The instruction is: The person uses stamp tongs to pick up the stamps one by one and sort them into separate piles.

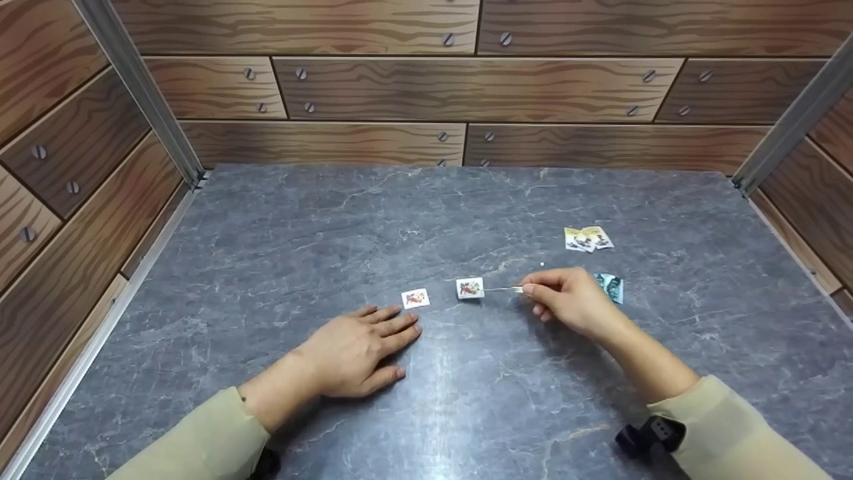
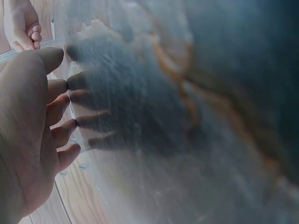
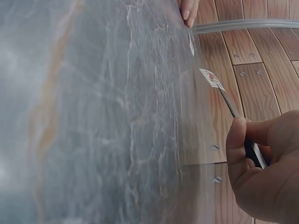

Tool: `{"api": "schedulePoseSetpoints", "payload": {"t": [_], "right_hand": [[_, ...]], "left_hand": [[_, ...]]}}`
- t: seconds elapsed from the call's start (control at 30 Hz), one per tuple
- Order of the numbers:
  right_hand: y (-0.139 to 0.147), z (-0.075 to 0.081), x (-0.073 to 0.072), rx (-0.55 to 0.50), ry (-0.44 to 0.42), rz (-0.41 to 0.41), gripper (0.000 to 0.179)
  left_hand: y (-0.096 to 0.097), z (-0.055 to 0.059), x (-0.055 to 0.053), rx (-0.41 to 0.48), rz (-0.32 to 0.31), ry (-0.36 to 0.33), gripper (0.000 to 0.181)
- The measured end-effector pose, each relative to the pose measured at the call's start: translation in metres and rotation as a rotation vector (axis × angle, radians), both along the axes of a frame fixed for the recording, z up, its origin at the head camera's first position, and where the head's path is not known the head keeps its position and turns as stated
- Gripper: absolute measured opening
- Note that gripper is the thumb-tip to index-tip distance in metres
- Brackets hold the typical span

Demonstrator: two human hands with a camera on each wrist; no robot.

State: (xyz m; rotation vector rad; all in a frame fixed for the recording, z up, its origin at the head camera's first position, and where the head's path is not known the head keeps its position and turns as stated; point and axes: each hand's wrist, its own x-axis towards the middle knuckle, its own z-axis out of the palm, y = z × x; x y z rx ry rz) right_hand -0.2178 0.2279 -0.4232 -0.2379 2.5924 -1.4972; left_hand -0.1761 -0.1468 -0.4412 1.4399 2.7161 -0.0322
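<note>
My right hand point(image 1: 570, 300) pinches slim tweezers point(image 3: 229, 103) between thumb and fingers. At their tip is a small white picture card point(image 1: 470, 288) with a reddish figure, raised off the table and tilted; it also shows in the right wrist view. To its left a similar small card point(image 1: 416, 298) lies face up on the table. My left hand point(image 1: 353, 353) rests palm down with its fingers stretched out, the fingertips just short of that lying card. The left wrist view shows only this hand's fingers over the tabletop.
A few yellow-and-white cards point(image 1: 588, 239) lie overlapping at the right. Partly hidden behind my right hand is a teal card point(image 1: 614, 288). A tiny white scrap point(image 1: 542, 264) sits near it. Wood-patterned walls point(image 1: 373, 87) enclose the grey marbled table point(image 1: 300, 220).
</note>
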Motion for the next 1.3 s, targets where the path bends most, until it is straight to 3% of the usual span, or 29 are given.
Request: {"api": "schedulePoseSetpoints", "payload": {"t": [0.23, 0.47, 0.7, 0.97, 1.3], "right_hand": [[0.007, 0.002, -0.002, -0.021, -0.006, -0.038, 0.026], [0.017, 0.004, -0.006, -0.049, 0.001, -0.055, 0.028], [0.026, 0.008, -0.015, -0.006, -0.003, -0.075, 0.030], [0.026, 0.013, -0.035, 0.011, 0.022, -0.068, 0.031], [0.018, 0.013, -0.071, -0.037, 0.038, -0.108, 0.031]], "left_hand": [[-0.003, -0.001, -0.006, 0.018, 0.013, 0.070, 0.077], [-0.006, 0.000, -0.011, 0.018, 0.051, 0.037, 0.084], [-0.005, 0.001, -0.011, 0.011, 0.050, 0.022, 0.084], [-0.004, 0.000, -0.012, 0.010, 0.039, 0.021, 0.085], [-0.007, -0.001, -0.012, 0.022, 0.045, 0.005, 0.084]]}}
